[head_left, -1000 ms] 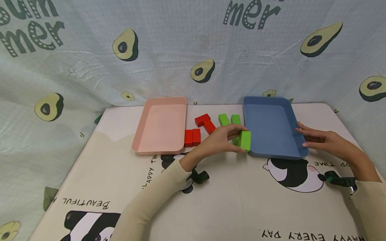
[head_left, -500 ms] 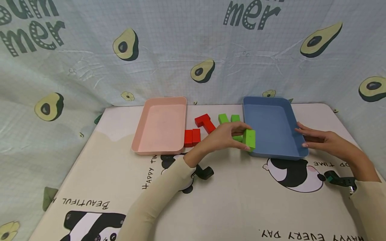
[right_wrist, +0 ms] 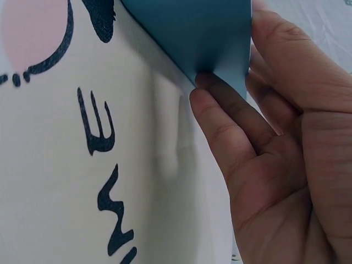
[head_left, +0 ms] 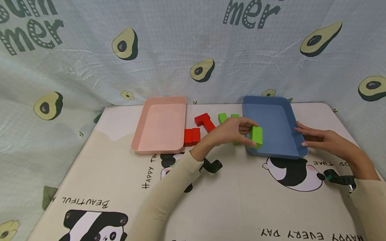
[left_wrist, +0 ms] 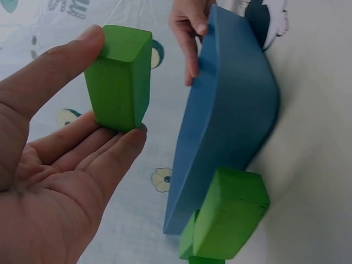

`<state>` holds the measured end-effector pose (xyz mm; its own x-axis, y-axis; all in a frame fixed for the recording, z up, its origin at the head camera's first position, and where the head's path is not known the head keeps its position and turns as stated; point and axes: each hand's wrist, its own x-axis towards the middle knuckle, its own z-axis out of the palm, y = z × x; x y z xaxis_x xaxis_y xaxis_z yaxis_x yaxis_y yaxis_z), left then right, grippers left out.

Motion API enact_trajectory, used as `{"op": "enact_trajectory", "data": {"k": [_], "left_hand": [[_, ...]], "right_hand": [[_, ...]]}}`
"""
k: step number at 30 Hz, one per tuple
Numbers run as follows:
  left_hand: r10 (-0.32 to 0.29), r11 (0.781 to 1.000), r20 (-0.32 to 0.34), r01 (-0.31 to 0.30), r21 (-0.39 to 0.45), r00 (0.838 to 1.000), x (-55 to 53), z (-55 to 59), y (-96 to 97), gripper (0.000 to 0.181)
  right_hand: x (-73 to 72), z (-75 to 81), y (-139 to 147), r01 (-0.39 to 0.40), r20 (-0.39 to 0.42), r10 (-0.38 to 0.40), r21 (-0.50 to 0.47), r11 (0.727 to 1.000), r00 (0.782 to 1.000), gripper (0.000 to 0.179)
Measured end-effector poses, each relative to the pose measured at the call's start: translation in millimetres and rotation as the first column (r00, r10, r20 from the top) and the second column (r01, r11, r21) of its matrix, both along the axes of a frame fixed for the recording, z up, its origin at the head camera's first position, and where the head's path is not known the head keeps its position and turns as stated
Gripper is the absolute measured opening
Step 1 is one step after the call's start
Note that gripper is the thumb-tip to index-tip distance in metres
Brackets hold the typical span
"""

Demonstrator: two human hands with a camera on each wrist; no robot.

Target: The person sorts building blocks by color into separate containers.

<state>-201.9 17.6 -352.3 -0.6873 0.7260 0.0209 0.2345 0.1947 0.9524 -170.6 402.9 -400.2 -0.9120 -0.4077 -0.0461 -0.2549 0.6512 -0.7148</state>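
Observation:
My left hand (head_left: pixel 230 132) pinches a green block (head_left: pixel 256 136) between thumb and fingertips. In the head view the block overlaps the left side of the blue tray (head_left: pixel 271 117); the left wrist view shows it raised above the table. My right hand (head_left: pixel 328 140) grips the tray's right wall, its fingertips (right_wrist: pixel 202 102) against the outer face. More green blocks (head_left: pixel 222 117) lie left of the tray, partly hidden behind my left hand. Several red blocks (head_left: pixel 192 137) lie between the blue tray and a pink tray (head_left: pixel 159 125).
The pink tray stands at the left rear of the table (head_left: pixel 235 201), which has a printed cream cover. Behind it hangs a cloth (head_left: pixel 169 40) with avocado prints. Each wrist wears a small black camera (head_left: pixel 212 166).
My left hand has carried the green block rightward, from beside the blue tray's left edge to over that side. My right hand and both trays have stayed in place.

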Motion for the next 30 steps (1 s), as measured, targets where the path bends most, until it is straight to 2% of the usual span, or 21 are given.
{"op": "enact_trajectory", "data": {"k": [7,13,20,27,30], "left_hand": [[0.006,1.000,-0.037,-0.007,-0.014,0.999,-8.8,5.9,7.3,0.063],[0.010,1.000,-0.040,-0.011,-0.020,0.999,-10.4,6.7,9.6,0.063],[0.025,1.000,-0.010,-0.025,-0.001,1.000,-12.8,4.3,15.3,0.062],[0.029,0.999,0.025,-0.029,0.014,0.999,-14.2,2.4,17.0,0.061],[0.025,1.000,0.024,-0.025,0.010,0.999,-15.8,1.3,18.2,0.061]], "right_hand": [[-1.8,-0.6,2,-0.003,-0.005,0.003,-0.001,1.000,1.000,0.058],[-1.7,-1.4,2,-0.030,0.004,0.030,-0.021,0.999,1.000,0.059],[-0.4,0.2,0,0.018,0.021,-0.018,0.005,1.000,1.000,0.058],[0.1,-0.3,1,-0.009,0.013,0.009,0.017,1.000,1.000,0.060],[0.0,-0.3,1,0.003,0.014,-0.004,0.027,1.000,1.000,0.060]]}}
